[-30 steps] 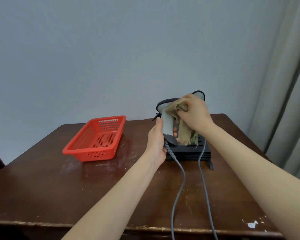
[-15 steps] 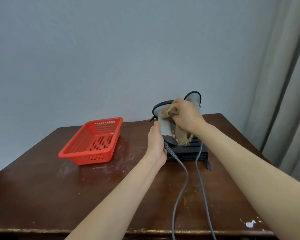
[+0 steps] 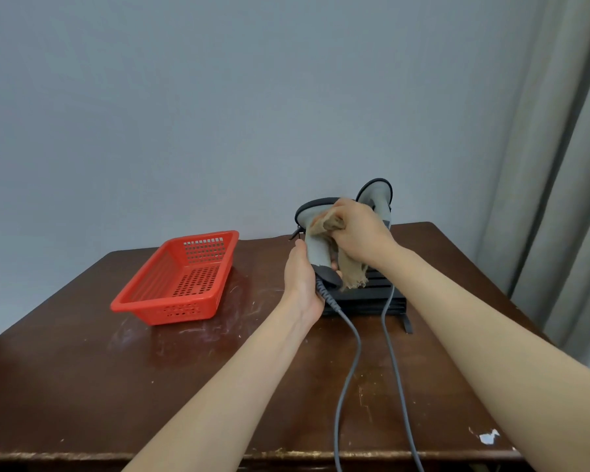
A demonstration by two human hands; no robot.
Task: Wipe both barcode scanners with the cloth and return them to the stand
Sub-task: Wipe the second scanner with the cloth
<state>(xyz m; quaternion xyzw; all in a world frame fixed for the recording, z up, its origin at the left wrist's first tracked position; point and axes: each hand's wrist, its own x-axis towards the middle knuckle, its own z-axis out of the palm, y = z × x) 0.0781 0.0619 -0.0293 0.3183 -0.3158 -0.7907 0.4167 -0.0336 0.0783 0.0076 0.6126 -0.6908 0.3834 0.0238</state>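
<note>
My left hand point(image 3: 300, 277) grips the handle of a grey barcode scanner point(image 3: 317, 248), held upright just left of the black stand point(image 3: 378, 298). My right hand point(image 3: 358, 233) holds a bunched tan cloth point(image 3: 349, 270) against the scanner's head, and the cloth's loose end hangs down over the stand. A second grey scanner point(image 3: 377, 195) stands upright in the stand behind my right hand, partly hidden by it. Both scanners trail grey cables point(image 3: 349, 369) toward the table's front edge.
A red perforated plastic basket point(image 3: 181, 281) sits on the dark wooden table point(image 3: 82, 369) to the left of the scanners. A grey curtain point(image 3: 566, 199) hangs at the right, and a plain wall stands behind the table.
My right hand with the cloth has shifted slightly lower and left over the held scanner's head, showing more of the second scanner behind. My left hand keeps its grip on the handle.
</note>
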